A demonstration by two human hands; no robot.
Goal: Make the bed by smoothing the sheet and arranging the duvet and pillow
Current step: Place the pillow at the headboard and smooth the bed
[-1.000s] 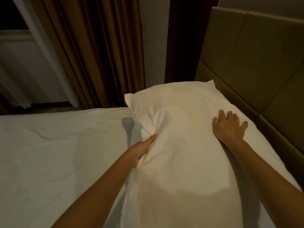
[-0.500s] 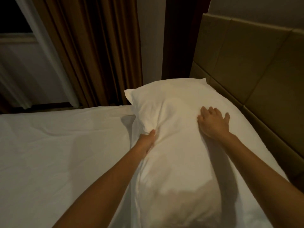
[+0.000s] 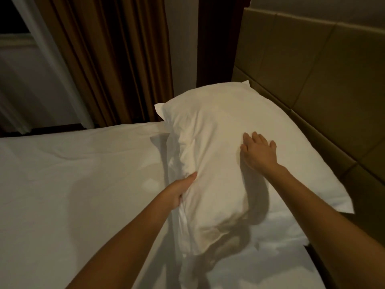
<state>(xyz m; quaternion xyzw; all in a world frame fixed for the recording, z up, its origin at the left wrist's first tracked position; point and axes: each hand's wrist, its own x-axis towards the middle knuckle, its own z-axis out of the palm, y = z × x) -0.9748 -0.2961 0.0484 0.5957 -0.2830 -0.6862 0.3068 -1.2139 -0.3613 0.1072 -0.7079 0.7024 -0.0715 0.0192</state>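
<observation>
Work is on the plump white fabric pillow lying beside the olive padded headboard: our left hand grips its edge, our right hand presses flat and open, and next we should probably square it.

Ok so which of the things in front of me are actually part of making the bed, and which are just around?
Part of the job:
pillow
sheet
left hand, gripping the pillow's side
right hand, flat on the pillow's top

Just around:
curtain
headboard
window frame

No duvet is in view.
</observation>
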